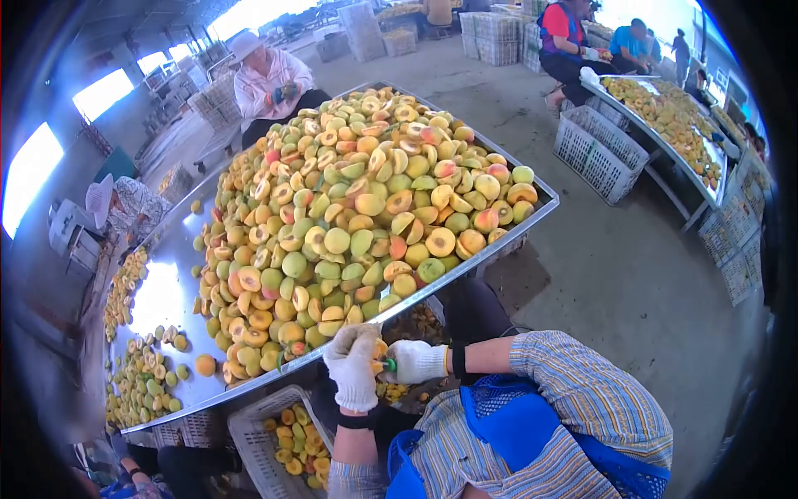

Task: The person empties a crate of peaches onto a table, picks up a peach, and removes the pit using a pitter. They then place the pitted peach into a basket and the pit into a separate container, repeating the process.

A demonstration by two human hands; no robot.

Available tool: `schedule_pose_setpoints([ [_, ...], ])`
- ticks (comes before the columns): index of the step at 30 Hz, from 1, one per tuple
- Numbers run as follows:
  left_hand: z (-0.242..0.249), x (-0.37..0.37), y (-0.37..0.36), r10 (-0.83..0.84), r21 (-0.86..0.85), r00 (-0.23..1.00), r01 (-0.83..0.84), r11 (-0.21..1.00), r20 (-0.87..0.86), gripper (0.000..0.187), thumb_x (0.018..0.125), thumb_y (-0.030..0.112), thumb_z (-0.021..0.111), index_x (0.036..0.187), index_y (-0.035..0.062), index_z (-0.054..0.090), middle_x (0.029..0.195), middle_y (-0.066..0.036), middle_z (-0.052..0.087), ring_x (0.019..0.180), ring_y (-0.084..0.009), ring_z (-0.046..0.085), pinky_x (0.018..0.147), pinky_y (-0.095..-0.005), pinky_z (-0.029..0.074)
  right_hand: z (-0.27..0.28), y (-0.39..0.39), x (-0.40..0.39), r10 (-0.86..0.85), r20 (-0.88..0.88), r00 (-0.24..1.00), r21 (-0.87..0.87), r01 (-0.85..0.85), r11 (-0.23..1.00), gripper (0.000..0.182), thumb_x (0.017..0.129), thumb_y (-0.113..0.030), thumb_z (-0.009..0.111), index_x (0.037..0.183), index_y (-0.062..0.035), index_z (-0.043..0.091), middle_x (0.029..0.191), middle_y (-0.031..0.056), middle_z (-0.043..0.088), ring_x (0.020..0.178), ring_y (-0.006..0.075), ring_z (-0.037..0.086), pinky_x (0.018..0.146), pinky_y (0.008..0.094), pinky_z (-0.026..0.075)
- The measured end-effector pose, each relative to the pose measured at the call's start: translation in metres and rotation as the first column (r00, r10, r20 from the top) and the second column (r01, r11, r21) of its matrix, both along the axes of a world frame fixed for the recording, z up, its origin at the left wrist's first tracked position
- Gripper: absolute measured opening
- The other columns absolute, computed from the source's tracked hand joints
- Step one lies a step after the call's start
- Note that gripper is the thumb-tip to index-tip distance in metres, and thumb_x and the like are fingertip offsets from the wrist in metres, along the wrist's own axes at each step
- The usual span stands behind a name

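My left hand (pixel 352 366), in a white glove, is closed around a piece of fruit (pixel 380 353) at the near edge of the metal table (pixel 465 273). Just to its right, my right hand (pixel 418 361), also gloved, grips a small tool with a green handle (pixel 390 364). The tool's tip meets the fruit, and its working end is hidden. Beyond both hands a large heap of halved and whole yellow-green fruit (pixel 337 241) covers much of the table. Below and left of my hands, a white crate (pixel 247 432) holds cut fruit.
A person in a light hooded top (pixel 270 87) sits across the table, and another in a pale hat (pixel 137 204) sits at the left. At the right are an empty-looking crate (pixel 594 154) and a second fruit table (pixel 716 193) with people beside it. Stacked crates (pixel 490 37) stand behind.
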State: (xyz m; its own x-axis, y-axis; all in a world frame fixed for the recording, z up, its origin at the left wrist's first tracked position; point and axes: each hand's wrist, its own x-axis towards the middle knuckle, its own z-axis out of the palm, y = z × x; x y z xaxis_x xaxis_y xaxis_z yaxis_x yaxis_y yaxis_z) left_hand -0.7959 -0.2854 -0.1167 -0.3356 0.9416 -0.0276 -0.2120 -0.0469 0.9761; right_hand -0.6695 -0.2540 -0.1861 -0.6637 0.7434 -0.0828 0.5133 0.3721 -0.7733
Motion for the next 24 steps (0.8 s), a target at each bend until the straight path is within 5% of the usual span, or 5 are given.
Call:
schedule_pose_setpoints([
  [15, 0.0, -0.005, -0.01, -0.044, 0.123, 0.669, 0.199, 0.972, -0.742, 0.006, 0.08, -0.001, 0.069, 0.084, -0.0039, 0.073, 0.082, -0.007, 0.069, 0.07, -0.0101, 0.063, 0.064, -0.0246, 0.05, 0.012, 0.011, 0.012, 0.113, 0.246, 0.963, 0.074, -0.135, 0.988, 0.027, 0.081, -0.034, 0.069, 0.08, -0.0066, 0.072, 0.076, 0.0203, 0.069, 0.072, 0.0372, 0.07, 0.066, 0.0454, 0.056],
  [17, 0.007, -0.016, -0.005, -0.328, -0.033, 0.898, 0.334, 0.942, -0.293, 0.007, 0.08, -0.001, 0.068, 0.083, -0.0034, 0.074, 0.084, -0.009, 0.068, 0.071, -0.0138, 0.064, 0.067, -0.027, 0.051, 0.012, -0.012, 0.009, 0.104, 0.045, 0.994, -0.223, -0.091, 0.97, 0.025, 0.083, -0.029, 0.066, 0.089, -0.0047, 0.071, 0.079, 0.0178, 0.071, 0.074, 0.0377, 0.069, 0.071, 0.0447, 0.056],
  [19, -0.003, -0.019, -0.005, -0.353, 0.036, 0.908, 0.37, 0.928, -0.224, 0.014, 0.086, 0.011, 0.067, 0.083, -0.0025, 0.071, 0.083, -0.011, 0.066, 0.069, -0.0195, 0.065, 0.066, -0.0302, 0.053, -0.022, -0.022, -0.007, 0.156, -0.601, 0.784, 0.184, -0.054, 0.981, 0.026, 0.083, -0.028, 0.066, 0.094, -0.0048, 0.069, 0.08, 0.0166, 0.07, 0.078, 0.039, 0.068, 0.074, 0.0441, 0.056],
  [21, -0.01, -0.01, -0.006, -0.392, 0.36, 0.872, 0.279, 0.89, 0.293, 0.029, 0.091, 0.025, 0.067, 0.084, -0.0031, 0.069, 0.08, -0.013, 0.067, 0.07, -0.0233, 0.065, 0.069, -0.0318, 0.054, -0.055, 0.002, -0.015, 0.317, -0.467, 0.826, 0.262, -0.214, 0.941, 0.026, 0.083, -0.027, 0.065, 0.095, -0.0045, 0.068, 0.081, 0.0173, 0.07, 0.08, 0.0391, 0.068, 0.074, 0.0442, 0.056],
  [24, -0.002, -0.017, 0.004, -0.194, 0.214, 0.904, 0.119, 0.97, 0.38, 0.038, 0.096, 0.035, 0.062, 0.101, -0.0027, 0.065, 0.098, -0.015, 0.067, 0.088, -0.0238, 0.066, 0.075, -0.034, 0.056, -0.016, 0.015, -0.012, 0.234, -0.042, 0.971, 0.159, -0.225, 0.961, 0.026, 0.084, -0.028, 0.063, 0.095, -0.0049, 0.068, 0.083, 0.0197, 0.069, 0.08, 0.0393, 0.068, 0.072, 0.045, 0.056],
])
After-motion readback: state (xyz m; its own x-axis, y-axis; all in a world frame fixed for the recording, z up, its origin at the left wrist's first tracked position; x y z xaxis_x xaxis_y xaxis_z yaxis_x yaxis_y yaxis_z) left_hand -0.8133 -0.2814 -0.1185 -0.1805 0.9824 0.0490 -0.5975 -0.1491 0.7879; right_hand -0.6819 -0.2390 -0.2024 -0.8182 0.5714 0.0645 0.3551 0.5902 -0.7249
